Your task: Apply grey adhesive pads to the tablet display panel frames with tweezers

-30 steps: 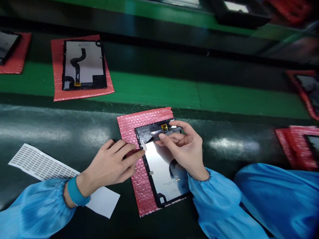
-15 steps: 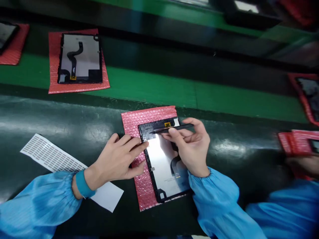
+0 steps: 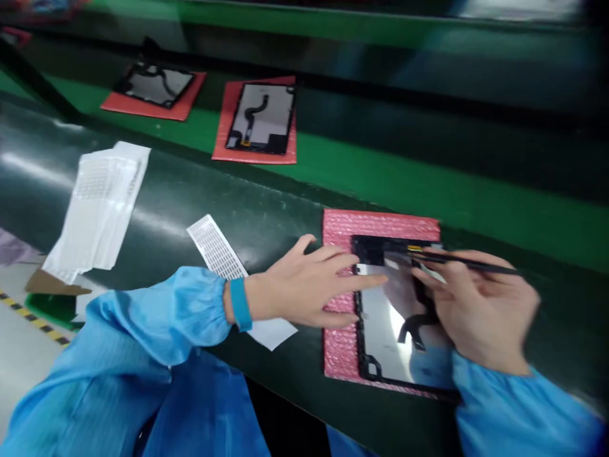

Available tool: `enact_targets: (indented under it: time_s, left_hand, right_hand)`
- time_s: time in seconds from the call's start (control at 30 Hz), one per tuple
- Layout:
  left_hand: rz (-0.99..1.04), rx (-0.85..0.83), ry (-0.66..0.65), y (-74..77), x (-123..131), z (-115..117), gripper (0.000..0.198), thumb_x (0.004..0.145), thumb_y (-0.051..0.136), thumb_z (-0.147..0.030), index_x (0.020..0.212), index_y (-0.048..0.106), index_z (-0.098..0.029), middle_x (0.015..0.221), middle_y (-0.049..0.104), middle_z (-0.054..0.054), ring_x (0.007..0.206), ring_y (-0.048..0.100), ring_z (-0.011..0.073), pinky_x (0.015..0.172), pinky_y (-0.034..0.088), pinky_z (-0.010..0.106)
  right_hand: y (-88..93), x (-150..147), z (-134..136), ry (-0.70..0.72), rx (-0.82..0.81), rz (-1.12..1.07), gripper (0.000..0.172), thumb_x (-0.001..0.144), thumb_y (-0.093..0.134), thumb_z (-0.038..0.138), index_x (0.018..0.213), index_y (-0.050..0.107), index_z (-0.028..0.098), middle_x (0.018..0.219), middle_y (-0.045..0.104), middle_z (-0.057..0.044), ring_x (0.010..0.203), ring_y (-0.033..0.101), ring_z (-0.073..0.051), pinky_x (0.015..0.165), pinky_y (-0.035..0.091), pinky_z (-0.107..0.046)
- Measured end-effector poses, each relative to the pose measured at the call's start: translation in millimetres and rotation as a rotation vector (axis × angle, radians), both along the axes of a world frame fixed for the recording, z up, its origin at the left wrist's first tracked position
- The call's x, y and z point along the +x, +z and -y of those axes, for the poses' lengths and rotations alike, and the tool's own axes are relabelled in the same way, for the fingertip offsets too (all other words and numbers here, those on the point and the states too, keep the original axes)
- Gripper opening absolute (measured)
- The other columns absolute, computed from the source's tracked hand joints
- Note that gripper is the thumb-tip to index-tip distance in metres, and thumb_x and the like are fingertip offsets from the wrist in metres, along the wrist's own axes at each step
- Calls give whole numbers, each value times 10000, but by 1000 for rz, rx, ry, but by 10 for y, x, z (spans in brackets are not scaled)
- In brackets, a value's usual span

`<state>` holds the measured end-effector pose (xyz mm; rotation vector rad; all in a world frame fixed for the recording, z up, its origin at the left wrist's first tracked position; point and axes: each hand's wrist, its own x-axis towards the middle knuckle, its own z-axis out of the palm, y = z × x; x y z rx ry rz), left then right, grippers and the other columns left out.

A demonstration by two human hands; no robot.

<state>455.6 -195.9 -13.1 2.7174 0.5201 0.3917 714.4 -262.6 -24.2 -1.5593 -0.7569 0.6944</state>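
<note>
A tablet-sized screen panel lies back side up on a pink bubble-wrap bag. My left hand rests with spread fingers over the panel's left edge, its fingertips on or just above the surface. In my right hand is a pair of dark tweezers, held in a pinch. Their tip points left at the upper end of the panel, close to a yellow strip. A black flex cable curves across the panel, partly behind my right hand. Whether the tweezers grip anything I cannot make out.
A sticker sheet lies partly under my left forearm. Stacked white sheets are farther left on the bench. Beyond, on the green strip, two more panels sit on pink bags. A green bin stands below the bench at left.
The view has swung left, so the things appear farther right. My right hand has shifted the tweezers' tip from the panel's upper left corner toward the yellow strip. My left fingers are spread wider.
</note>
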Motion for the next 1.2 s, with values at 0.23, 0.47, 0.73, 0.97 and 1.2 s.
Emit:
enact_targets:
  time_s: [0.23, 0.47, 0.73, 0.97, 1.2]
  left_hand:
    - [-99, -102, 702, -173, -1262, 661, 690, 988, 507, -635, 1535, 433, -221, 1549, 489, 131, 1471, 381, 354, 1220, 119, 623]
    - [-36, -382, 685, -516, -1127, 430, 659, 1086, 284, -526, 1643, 184, -188, 1709, 164, 135, 1597, 92, 340, 1231, 151, 693]
    - [230, -203, 557, -244, -1511, 305, 305, 1046, 493, -379, 1282, 639, -255, 1370, 646, 49, 1337, 554, 219, 1256, 189, 520]
    - [226, -184, 630, -682, -1330, 814, 207, 978, 657, -464, 1065, 750, -302, 1157, 733, -14, 1160, 628, 211, 1167, 227, 530]
    - [222, -391, 647, -616, -1346, 693, 136, 912, 755, -425, 975, 777, -307, 1094, 754, -46, 1124, 616, 203, 1173, 210, 540]
  right_hand:
    - [284, -783, 124, 619, -127, 160, 180, 798, 881, 383, 859, 779, 248, 854, 798, -92, 748, 793, -286, 667, 701, -330]
    - [270, -1609, 191, 1354, -148, 101, 74, 904, 780, 277, 975, 786, 261, 911, 802, -46, 815, 791, -233, 733, 671, -283]
    - [50, -1577, 65, 948, -173, -35, 156, 866, 821, 336, 913, 742, 210, 887, 805, -84, 771, 797, -244, 707, 680, -307]
    - [-202, -1538, -63, 869, -193, -14, 222, 847, 837, 371, 936, 739, 193, 922, 807, -100, 829, 796, -232, 760, 671, -307]
    - [-252, -1579, -50, 817, -199, 39, 217, 828, 847, 348, 934, 732, 196, 761, 784, -50, 667, 763, -174, 596, 614, -215]
